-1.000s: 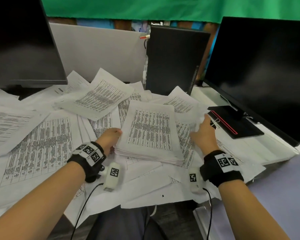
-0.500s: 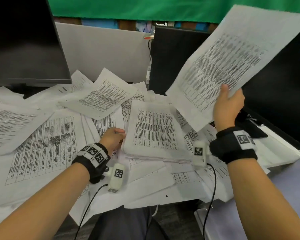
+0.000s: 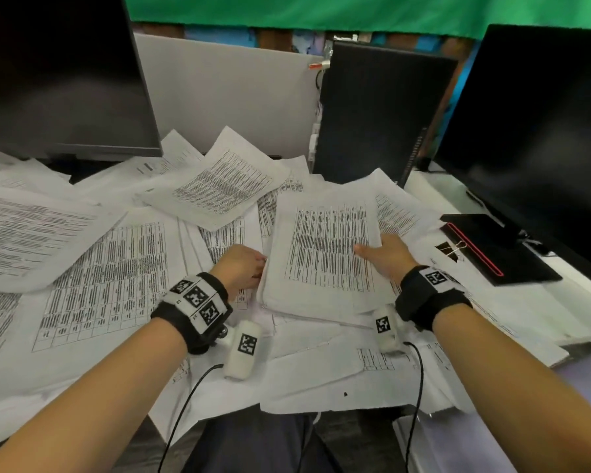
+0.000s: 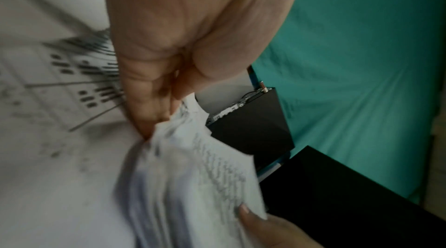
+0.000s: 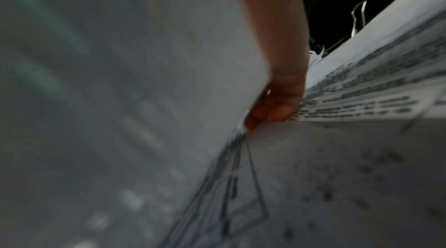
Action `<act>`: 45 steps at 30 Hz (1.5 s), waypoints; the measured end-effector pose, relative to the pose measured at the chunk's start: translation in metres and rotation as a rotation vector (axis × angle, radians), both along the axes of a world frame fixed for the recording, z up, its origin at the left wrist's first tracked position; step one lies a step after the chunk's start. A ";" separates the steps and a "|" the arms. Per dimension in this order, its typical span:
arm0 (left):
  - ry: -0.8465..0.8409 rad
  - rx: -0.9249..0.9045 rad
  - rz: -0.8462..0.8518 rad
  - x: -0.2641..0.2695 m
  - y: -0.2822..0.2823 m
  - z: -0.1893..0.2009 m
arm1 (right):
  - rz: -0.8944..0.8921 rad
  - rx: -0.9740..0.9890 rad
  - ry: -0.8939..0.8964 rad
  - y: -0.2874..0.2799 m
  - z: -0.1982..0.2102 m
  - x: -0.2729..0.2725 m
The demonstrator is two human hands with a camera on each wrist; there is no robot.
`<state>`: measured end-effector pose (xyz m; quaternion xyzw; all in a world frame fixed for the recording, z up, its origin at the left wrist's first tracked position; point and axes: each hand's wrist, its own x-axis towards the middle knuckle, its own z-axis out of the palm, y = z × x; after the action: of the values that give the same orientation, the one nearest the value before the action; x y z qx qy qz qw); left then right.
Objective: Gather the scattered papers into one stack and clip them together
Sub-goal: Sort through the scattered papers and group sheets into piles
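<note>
We see the left hand (image 3: 241,269) and right hand (image 3: 386,256), each grip pinching the paper stack (image 3: 325,254) at opposite edges.

The scattered papers (image 3: 110,278) are white, printed with black tables of dense text rows. The stack (image 3: 325,254) is white too, its top sheet gridded in black. The binder clip (image 3: 449,250) is black with silver wire handles. A black monitor base (image 3: 492,249) carries a thin red line. Behind hangs a green curtain (image 3: 321,11). The wristbands (image 3: 198,308) are black with white patches bearing black square codes.
</note>
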<state>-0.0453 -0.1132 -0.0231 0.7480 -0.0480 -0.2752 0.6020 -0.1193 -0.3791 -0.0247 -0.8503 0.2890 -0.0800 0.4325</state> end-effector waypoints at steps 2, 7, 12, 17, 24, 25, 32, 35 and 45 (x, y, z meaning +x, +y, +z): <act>-0.016 0.085 -0.003 -0.001 -0.002 0.008 | -0.015 -0.072 0.102 -0.002 0.003 0.001; 0.035 0.102 -0.120 -0.025 -0.018 0.015 | -0.002 0.190 0.230 0.005 0.003 -0.001; 0.259 -0.218 0.068 -0.025 -0.018 0.015 | -0.105 0.506 0.043 0.000 0.003 -0.011; 0.363 -0.336 0.110 -0.018 -0.005 0.014 | -0.084 0.603 0.124 -0.003 -0.002 -0.023; 0.379 -0.424 -0.047 -0.016 0.007 0.025 | -0.157 0.630 0.117 0.000 -0.016 -0.023; 0.385 -0.440 -0.070 -0.015 0.008 0.026 | -0.153 0.643 0.116 0.000 -0.016 -0.025; 0.190 -0.432 0.018 -0.016 0.001 0.029 | -0.188 0.708 0.029 0.004 -0.016 -0.026; -0.059 -0.212 0.093 -0.016 -0.001 0.023 | -0.200 0.713 0.002 0.004 -0.017 -0.028; -0.074 -0.188 0.056 -0.014 0.013 0.025 | -0.222 0.642 0.009 0.007 -0.019 -0.030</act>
<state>-0.0593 -0.1001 0.0018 0.6990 -0.0747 -0.2249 0.6747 -0.1492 -0.3723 -0.0435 -0.6344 0.3921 -0.0275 0.6656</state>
